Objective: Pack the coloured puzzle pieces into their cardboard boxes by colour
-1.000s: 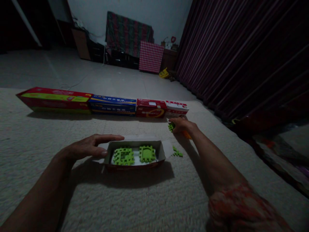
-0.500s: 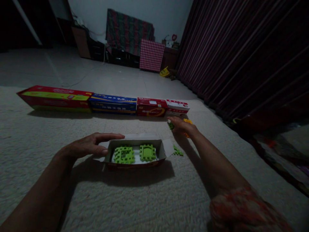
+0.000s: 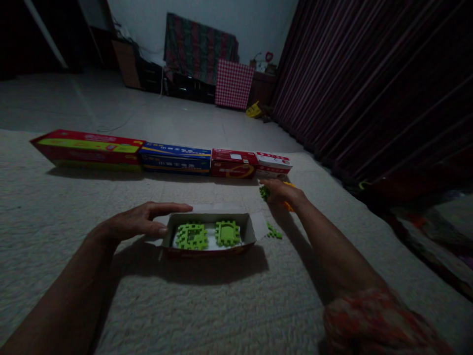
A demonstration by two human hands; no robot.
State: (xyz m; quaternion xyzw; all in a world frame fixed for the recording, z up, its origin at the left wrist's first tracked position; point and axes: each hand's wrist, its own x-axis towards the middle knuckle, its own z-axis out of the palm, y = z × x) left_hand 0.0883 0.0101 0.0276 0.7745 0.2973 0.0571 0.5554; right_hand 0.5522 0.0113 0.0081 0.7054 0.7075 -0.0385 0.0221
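A small open cardboard box (image 3: 251,229) lies on the pale carpet in front of me, with two green interlocking foam puzzle pieces (image 3: 207,234) inside. My left hand (image 3: 138,220) rests at the box's left end, thumb against its wall and fingers stretched along the back flap. My right hand (image 3: 283,193) reaches out past the box's right end, fingers closed over a green puzzle piece (image 3: 263,193) on the carpet, with something orange beneath the hand. Another loose green piece (image 3: 274,231) lies just right of the box.
A row of long boxes (image 3: 173,158), red, blue, red and white, lies end to end across the carpet beyond my hands. Dark striped curtains (image 3: 369,88) hang along the right. Furniture and a checked cloth (image 3: 231,84) stand at the far wall.
The view has shifted slightly. My right hand has stayed over the green piece near the white box, with small finger movement. My left hand remains at the box.
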